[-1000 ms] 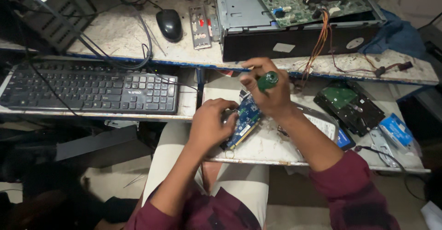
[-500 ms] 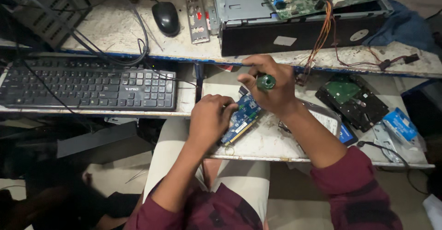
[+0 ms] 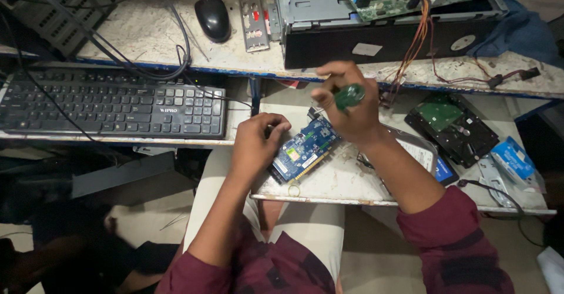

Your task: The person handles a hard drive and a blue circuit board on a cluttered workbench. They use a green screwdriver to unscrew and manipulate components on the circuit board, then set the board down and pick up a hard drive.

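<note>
— What is the work centred on?

— A small blue circuit board (image 3: 305, 150), an expansion card by the look of it. It lies tilted on the lower shelf (image 3: 346, 182) of the bench, near the front edge and above the person's knees.

— Anything different from a second ago?

— Not much. The board sits in the same spot under the same two hands. The right hand has lifted a little, so the green-handled screwdriver (image 3: 349, 96) stands higher over the board's far end. My guess is that the screw work there is in mid-turn and not finished, though the tip is hidden behind the fingers.

— How are the hands set?

— The left hand (image 3: 254, 144) is curled over the board's left edge and presses down on it. The fingers are bent close and nothing is pinched between them. It steadies the board against the shelf. The right hand (image 3: 346, 103) is wrapped tight around the screwdriver handle, and the round green end shows between thumb and forefinger.

— And round about?

— To the right, on the same shelf, lie a bare hard drive (image 3: 452, 126) with a green board on top and a small blue packet (image 3: 512, 159). To the left is a black keyboard (image 3: 114, 103). On the upper bench stand an open computer case (image 3: 382, 12) trailing orange wires, a black mouse (image 3: 212, 17) and a metal port plate (image 3: 254, 13).
</note>
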